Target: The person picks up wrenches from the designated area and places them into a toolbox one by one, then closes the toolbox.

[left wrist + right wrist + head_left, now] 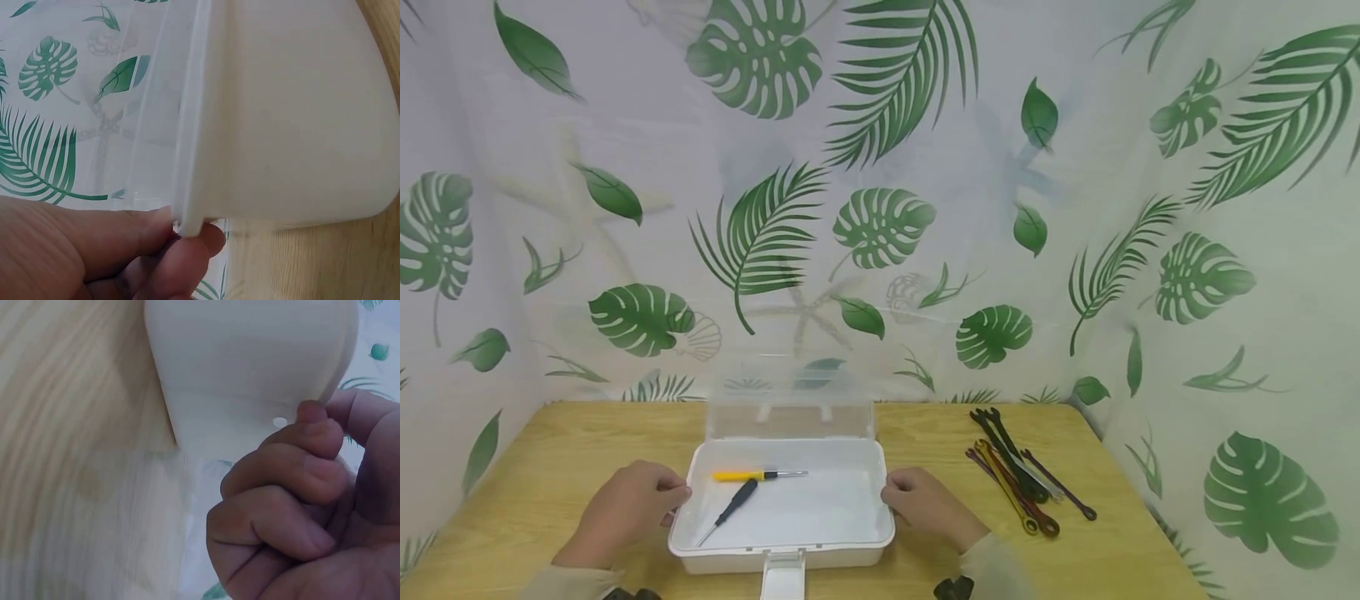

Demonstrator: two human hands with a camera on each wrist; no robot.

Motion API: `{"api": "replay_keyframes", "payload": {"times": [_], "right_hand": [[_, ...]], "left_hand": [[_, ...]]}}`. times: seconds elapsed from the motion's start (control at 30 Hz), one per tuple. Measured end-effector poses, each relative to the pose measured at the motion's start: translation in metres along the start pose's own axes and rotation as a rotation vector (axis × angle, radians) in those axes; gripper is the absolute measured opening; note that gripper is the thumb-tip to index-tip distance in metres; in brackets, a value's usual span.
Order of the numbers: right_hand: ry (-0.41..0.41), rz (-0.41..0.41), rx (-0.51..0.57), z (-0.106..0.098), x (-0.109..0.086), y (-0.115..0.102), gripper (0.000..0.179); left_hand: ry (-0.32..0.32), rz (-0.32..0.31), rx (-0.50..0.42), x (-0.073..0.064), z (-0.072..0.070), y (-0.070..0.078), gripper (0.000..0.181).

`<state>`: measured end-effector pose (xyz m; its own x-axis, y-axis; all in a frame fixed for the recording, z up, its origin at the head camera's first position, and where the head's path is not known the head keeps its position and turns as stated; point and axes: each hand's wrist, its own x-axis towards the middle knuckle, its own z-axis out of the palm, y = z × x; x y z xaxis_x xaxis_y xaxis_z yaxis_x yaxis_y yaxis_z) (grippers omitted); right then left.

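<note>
A white plastic toolbox [820, 508] stands at the front of the table, its clear lid [790, 417] swung up behind it and its front latch [783, 575] hanging down. Two screwdrivers lie inside: a yellow-handled one [741, 476] across the back and a black-handled one [737, 502] slanting at the left. My left hand [628, 504] pinches the left rim between thumb and fingers, as the left wrist view shows close up. On the opposite side my right hand [928, 504] pinches the right rim, its other fingers curled below in the right wrist view.
To the right of the toolbox lies a loose pile of combination wrenches [1011, 471] in black, gold, red and purple. The wooden table [587, 433] meets a leaf-printed white curtain [880, 350] at the back and sides.
</note>
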<state>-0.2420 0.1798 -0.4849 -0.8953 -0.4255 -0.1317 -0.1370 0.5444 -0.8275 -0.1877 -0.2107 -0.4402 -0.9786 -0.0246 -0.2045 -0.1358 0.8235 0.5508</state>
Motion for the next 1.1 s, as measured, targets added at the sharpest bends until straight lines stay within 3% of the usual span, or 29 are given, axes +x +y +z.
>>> {"api": "replay_keyframes", "payload": {"times": [0.2, 0.6, 0.87, 1.1], "right_hand": [[0.011, 0.014, 0.006, -0.015, -0.007, 0.014, 0.033], [-0.001, 0.093, 0.073, -0.048, -0.024, 0.030, 0.033], [0.004, 0.140, 0.085, -0.064, -0.029, 0.039, 0.033], [0.015, 0.167, 0.098, -0.064, -0.026, 0.042, 0.032]], "left_hand": [[0.026, 0.054, -0.019, 0.001, 0.010, 0.017, 0.016], [0.059, 0.099, -0.037, 0.006, 0.031, 0.045, 0.018], [0.100, 0.154, -0.081, 0.009, 0.045, 0.056, 0.030], [0.101, 0.140, -0.083, 0.009, 0.047, 0.058, 0.033]]}}
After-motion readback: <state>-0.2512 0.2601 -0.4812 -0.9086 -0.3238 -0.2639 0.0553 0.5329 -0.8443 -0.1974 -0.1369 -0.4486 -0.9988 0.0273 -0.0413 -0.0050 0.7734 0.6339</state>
